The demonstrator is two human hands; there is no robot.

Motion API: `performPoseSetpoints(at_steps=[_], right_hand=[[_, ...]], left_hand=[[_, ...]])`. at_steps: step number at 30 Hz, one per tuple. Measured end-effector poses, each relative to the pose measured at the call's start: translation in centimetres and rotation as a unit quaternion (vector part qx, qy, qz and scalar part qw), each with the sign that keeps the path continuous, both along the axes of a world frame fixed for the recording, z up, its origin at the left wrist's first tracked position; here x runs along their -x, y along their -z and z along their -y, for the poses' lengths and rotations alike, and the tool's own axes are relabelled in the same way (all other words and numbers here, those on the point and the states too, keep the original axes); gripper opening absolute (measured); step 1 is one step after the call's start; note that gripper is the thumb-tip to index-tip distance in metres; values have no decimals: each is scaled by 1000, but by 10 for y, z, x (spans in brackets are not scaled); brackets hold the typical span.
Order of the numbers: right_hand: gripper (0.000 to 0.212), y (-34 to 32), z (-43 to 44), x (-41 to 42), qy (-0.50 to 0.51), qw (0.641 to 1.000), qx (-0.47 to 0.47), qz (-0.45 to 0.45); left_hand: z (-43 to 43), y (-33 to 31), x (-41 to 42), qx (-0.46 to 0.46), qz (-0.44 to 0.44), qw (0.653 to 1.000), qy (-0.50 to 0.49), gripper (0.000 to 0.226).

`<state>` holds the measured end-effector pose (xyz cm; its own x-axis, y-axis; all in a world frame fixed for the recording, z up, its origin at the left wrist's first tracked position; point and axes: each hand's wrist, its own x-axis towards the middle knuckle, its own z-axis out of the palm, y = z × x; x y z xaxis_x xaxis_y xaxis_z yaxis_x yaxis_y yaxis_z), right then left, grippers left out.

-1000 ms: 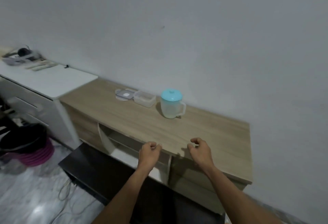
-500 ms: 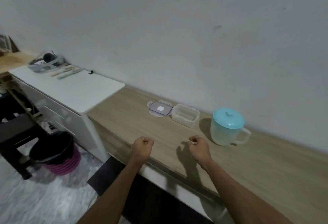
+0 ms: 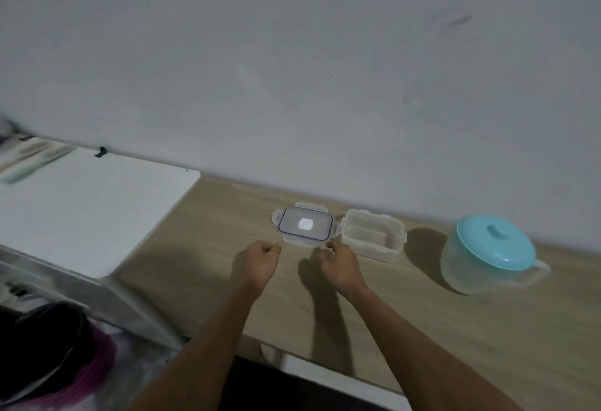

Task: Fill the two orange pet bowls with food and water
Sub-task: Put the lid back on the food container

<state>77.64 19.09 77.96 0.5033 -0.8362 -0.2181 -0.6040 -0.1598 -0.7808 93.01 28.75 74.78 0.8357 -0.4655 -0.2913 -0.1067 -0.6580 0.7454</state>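
No orange pet bowl shows in this view. On the wooden counter (image 3: 422, 323) lies a clear snap-lock lid (image 3: 305, 224), and just right of it stands an open, pale plastic food container (image 3: 374, 239). Further right stands a translucent jug (image 3: 487, 256) with a teal lid and its handle to the right. My left hand (image 3: 257, 264) hovers just in front of the lid with its fingers curled and nothing in it. My right hand (image 3: 340, 264) is also curled and holds nothing, close to the container's near left corner.
A white cabinet top (image 3: 91, 212) adjoins the counter on the left, with blurred objects at its far left end. Below it on the floor stands a black and pink bin (image 3: 65, 352). A grey wall (image 3: 292, 69) runs behind the counter.
The view has moved closer to the counter and to the left. Both hands have come forward from the counter's front edge to just in front of the lid and container, still curled.
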Motion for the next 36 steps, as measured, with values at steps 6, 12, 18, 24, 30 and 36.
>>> performPoseSetpoints(at_steps=[6, 12, 18, 24, 30, 36], right_hand=[[43, 19, 24, -60, -14, 993, 88, -82], [45, 36, 49, -86, 28, 985, 97, -141], [48, 48, 50, -85, 16, 984, 89, -156], [47, 26, 49, -90, 47, 994, 66, -72], [52, -29, 64, -89, 218, 961, -95, 138], [43, -83, 98, -47, 273, 832, -358, 324]], left_hand=[[42, -14, -45, -15, 13, 999, 38, 44], [85, -3, -61, -25, -16, 999, 36, 42], [99, -3, -69, -13, -45, 999, 10, 45], [96, -31, -75, 34, 17, 999, 12, 32], [95, -73, -84, 174, 30, 984, 11, 23], [107, -119, -50, 345, -33, 937, 45, 30]])
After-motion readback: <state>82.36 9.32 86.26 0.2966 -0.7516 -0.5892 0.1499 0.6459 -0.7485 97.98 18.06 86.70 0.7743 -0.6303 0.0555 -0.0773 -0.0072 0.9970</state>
